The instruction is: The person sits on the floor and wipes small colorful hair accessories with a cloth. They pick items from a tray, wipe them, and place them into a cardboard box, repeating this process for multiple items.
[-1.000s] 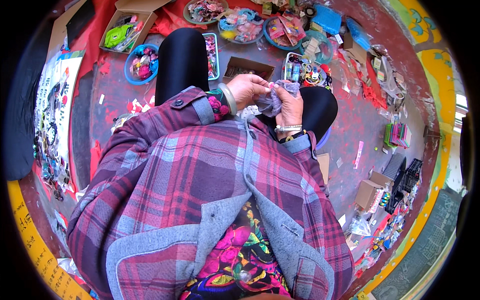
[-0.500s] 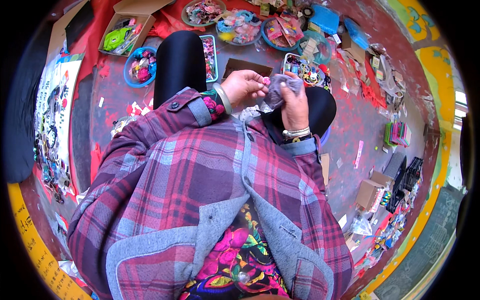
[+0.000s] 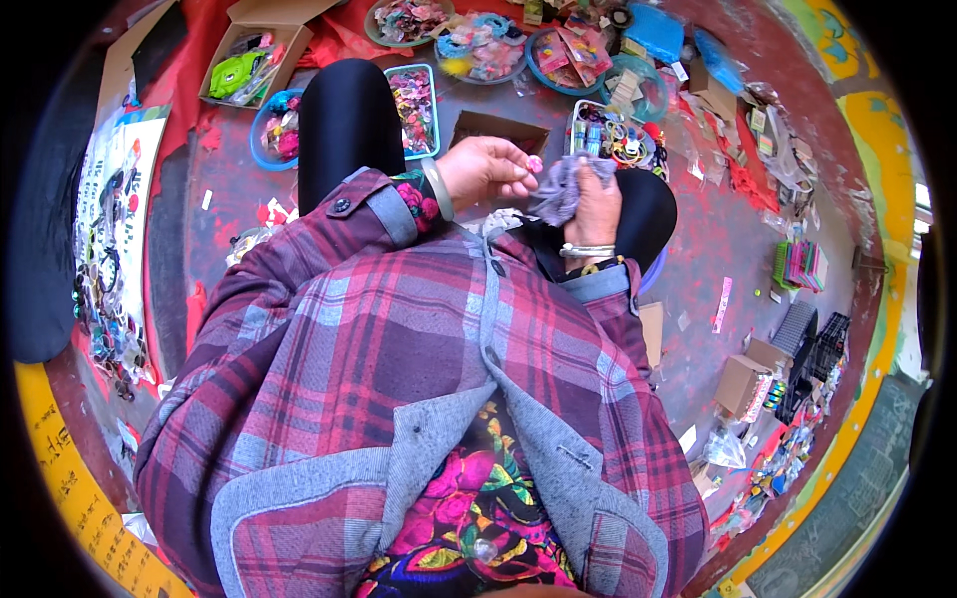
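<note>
Between the thumb and fingertips of my left hand (image 3: 485, 171) is a small pink trinket (image 3: 535, 163), flower-like in shape. My right hand (image 3: 596, 207) is closed around a crumpled grey-purple cloth (image 3: 560, 191), which bunches out toward the left hand. The trinket sits close to the upper edge of the cloth; whether they touch I cannot tell. Both hands are above my lap, near my knees. Just beyond them stands an open cardboard box (image 3: 498, 130). A white tray (image 3: 576, 112) of hair ties and small bottles lies past my right hand.
A green-rimmed tray (image 3: 436, 135) of small colourful pieces lies beside my left knee. Blue basins (image 3: 261, 149) and bowls of trinkets line the far side. At left, a white sheet (image 3: 120, 189) carries dark accessories. Small cartons (image 3: 740, 387) and a stack of colourful frames (image 3: 800, 266) stand at right.
My right hand has turned and shifted slightly, squeezing the cloth into a tighter bunch. The left hand keeps its pinch on the pink trinket. The view has shifted a little.
</note>
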